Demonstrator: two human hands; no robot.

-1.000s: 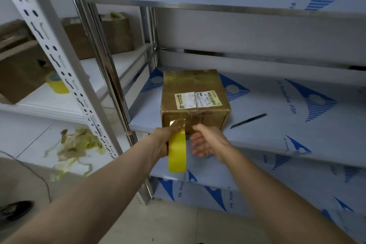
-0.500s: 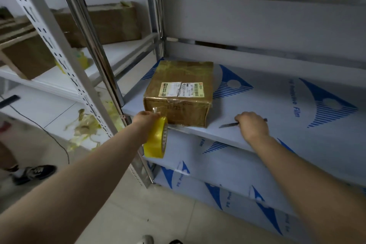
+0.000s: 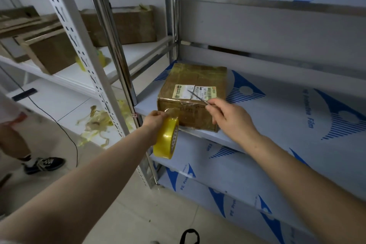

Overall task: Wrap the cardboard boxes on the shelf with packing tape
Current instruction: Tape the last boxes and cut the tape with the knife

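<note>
A brown cardboard box (image 3: 195,77), glossy with tape and bearing a white label, sits at the front left of the middle shelf (image 3: 277,117). My left hand (image 3: 155,120) grips a yellow roll of packing tape (image 3: 166,140) just below the box's front left corner, and a clear strip runs from the roll to the box front. My right hand (image 3: 230,117) pinches a thin dark blade (image 3: 196,96) whose tip lies over the label.
A perforated white upright (image 3: 79,53) and a chrome post (image 3: 116,61) stand left of the box. Other cardboard boxes (image 3: 122,25) sit on the neighbouring shelf. Crumpled tape scraps (image 3: 95,125) lie lower left. Another person's shoe (image 3: 45,164) is on the floor.
My right hand picked the blade up from the shelf to the right and brought it over the box's label. The left hand kept the tape roll at the box's front corner.
</note>
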